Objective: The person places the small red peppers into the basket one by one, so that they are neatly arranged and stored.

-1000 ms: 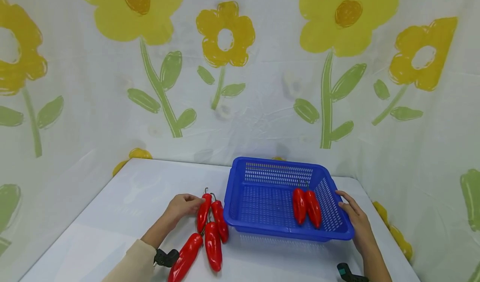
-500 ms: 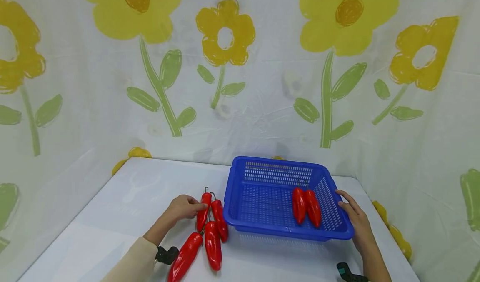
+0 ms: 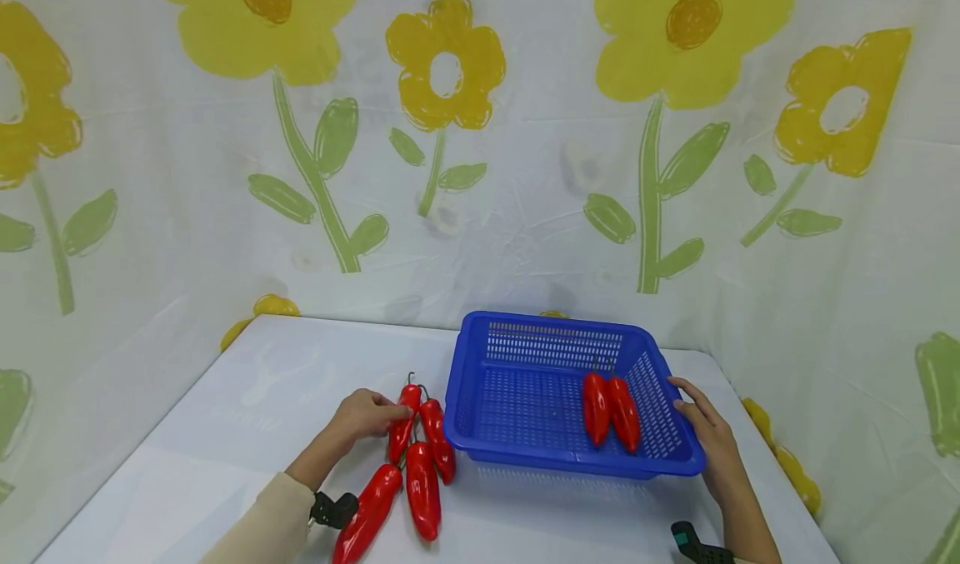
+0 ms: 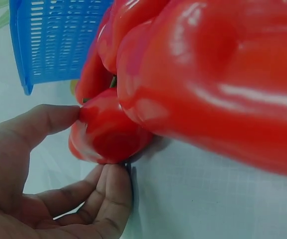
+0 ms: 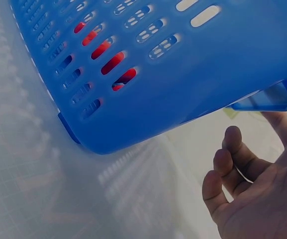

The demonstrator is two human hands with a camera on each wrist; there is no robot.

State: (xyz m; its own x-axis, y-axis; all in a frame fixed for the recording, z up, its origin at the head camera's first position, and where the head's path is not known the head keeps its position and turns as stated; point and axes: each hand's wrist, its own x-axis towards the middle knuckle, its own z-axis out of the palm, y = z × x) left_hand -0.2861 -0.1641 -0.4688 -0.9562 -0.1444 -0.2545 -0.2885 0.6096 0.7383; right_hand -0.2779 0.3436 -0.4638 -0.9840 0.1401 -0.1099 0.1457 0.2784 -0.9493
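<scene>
Nearest, at the bottom left of the frame, a beige sleeve (image 3: pixel 266 518) is coming in with a black wrist device (image 3: pixel 333 510) at its cuff; a second wrist device (image 3: pixel 697 543) is showing at the lower right. Beside the first, a large red pepper (image 3: pixel 369 510) is lying slantwise on the white table (image 3: pixel 225 431), its lower end reaching the bottom edge. Just beyond it, a second pepper (image 3: pixel 423 493) is lying more nearly upright in the frame, and a third pepper (image 3: pixel 437 441) is lying close to the basket's left side.

Further up, left of centre, the left hand (image 3: pixel 362 416) is pinching a fourth pepper (image 3: pixel 401 441). In the left wrist view its thumb and fingertips are closing in from opposite sides, and the pepper is seemingly resting on the table among its neighbours.

Right of centre, the blue basket (image 3: pixel 562 457) is standing on the table. The right hand (image 3: pixel 717 451) is holding its right rim by thumb and forefinger; in the right wrist view the other three fingers are curling loosely, touching nothing. How firmly it is gripping, I cannot tell. Inside, toward the right, two peppers (image 3: pixel 597 411) are lying side by side. So two are sitting in the basket, while four are remaining outside, one of these in the fingers.

Farthest, a pale curtain (image 3: pixel 525 189) with yellow flowers (image 3: pixel 637 39) is hanging behind the table.
</scene>
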